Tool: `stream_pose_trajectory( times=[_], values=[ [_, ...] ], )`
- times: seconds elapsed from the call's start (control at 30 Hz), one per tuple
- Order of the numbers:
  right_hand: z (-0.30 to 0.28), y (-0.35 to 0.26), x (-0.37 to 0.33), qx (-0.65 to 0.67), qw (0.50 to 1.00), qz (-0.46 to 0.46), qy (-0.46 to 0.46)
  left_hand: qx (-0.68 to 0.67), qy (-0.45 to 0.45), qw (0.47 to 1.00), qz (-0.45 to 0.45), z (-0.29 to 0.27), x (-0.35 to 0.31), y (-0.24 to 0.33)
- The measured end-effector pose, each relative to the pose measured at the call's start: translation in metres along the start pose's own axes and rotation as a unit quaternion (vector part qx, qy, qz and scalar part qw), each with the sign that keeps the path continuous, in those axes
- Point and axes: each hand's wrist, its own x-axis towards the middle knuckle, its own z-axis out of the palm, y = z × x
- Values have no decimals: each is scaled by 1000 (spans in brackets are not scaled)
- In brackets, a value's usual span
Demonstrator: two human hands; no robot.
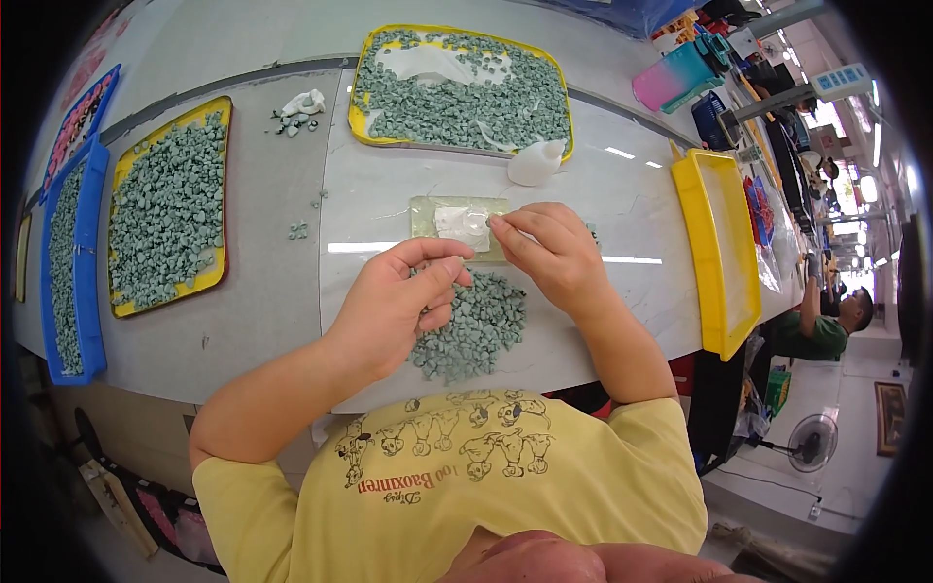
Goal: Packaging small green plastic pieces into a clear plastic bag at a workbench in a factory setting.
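My right hand point(556, 251) pinches a small grey-green piece between thumb and fingertips, above the right side of a pale green mat point(421, 216). On that mat lie a white sheet point(451, 222) and a small round clear dish point(476, 223). To its left, my left hand point(408, 290) is closed with thumb and forefinger near each other; whatever they hold is too small to make out. Below both hands spreads a loose pile of grey-green pieces point(473, 330), partly covered by my left hand. A white squeeze bottle point(535, 164) stands just beyond the mat.
At the back is a yellow tray point(361, 124) of green pieces. Another yellow tray point(226, 194) and a blue bin point(92, 282) with such pieces stand left. A yellow bin point(717, 330) sits right, below a pink-and-teal bottle point(671, 78). Another person point(821, 325) works far right.
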Motion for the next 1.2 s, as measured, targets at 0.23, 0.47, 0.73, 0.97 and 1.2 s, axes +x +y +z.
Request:
stream_pose_trajectory(
  times=[0.23,0.47,0.73,0.97,1.2],
  values=[
    [5,-1,3,-5,1000,-7,-13,-22,-21,1000,4,-4,0,3],
    [6,-11,2,126,986,97,56,-39,6,999,-10,-3,-2,1],
    [2,-30,2,484,788,377,57,54,16,998,-26,6,-6,4],
    [1,-39,5,275,946,159,62,-6,40,995,-86,15,-5,4],
    [0,-37,5,177,981,-10,73,-10,17,995,-99,12,-4,-2]
  ],
)
